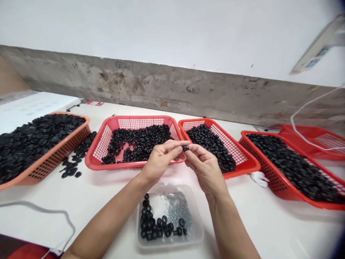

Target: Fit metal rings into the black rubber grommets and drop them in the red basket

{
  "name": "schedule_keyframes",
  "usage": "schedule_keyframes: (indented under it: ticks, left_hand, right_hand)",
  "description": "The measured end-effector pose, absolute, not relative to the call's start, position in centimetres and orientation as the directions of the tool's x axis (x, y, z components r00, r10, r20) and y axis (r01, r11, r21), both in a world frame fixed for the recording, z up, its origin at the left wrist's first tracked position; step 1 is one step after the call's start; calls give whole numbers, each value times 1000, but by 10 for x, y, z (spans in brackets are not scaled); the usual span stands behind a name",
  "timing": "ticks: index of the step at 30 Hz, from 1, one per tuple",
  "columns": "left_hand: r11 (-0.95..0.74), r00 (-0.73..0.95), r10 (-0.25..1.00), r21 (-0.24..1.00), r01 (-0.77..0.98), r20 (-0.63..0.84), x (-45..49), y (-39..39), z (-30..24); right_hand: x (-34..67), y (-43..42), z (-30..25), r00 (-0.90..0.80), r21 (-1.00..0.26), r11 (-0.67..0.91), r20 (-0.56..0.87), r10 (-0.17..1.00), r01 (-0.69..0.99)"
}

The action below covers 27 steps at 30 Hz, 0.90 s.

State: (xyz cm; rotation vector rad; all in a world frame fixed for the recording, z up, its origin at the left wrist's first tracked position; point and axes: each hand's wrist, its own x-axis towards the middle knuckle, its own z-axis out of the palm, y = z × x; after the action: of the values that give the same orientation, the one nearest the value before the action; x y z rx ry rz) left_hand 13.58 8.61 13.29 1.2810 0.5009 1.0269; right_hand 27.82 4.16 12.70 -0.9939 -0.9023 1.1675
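Both of my hands meet at the middle of the view, holding one small round black part (185, 148) between their fingertips. My left hand (161, 155) pinches it from the left, and my right hand (203, 163) pinches it from the right. Below them stands a clear plastic tub (198, 230) with black ring-shaped parts (153, 226) and a scatter of tiny shiny pieces (179, 207). Just behind my hands are a red basket (93, 156) of black rings and another red basket (242, 162) of rounded black parts.
An orange basket (54, 158) heaped with flat black parts is at left, with loose black parts (71, 167) beside it. Another red basket (285, 185) of black parts is at right. A white cable (295, 120) hangs there; a grey cable (40, 208) lies at front left.
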Motion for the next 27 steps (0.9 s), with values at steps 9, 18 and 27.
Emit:
schedule_keyframes:
  ticks: [9,18,27]
  left_hand:
    - [60,535,832,936,-347,145,136,89,130]
    - [169,551,832,922,-348,56,137,88,127]
    - [240,551,834,896,-374,7,137,89,126]
  right_hand:
    - [283,44,128,70,-918,0,-30,997,-397]
    - [284,45,126,198,-957,150,102,975,-246]
    - [284,35,129,255,-820,395,521,815,413]
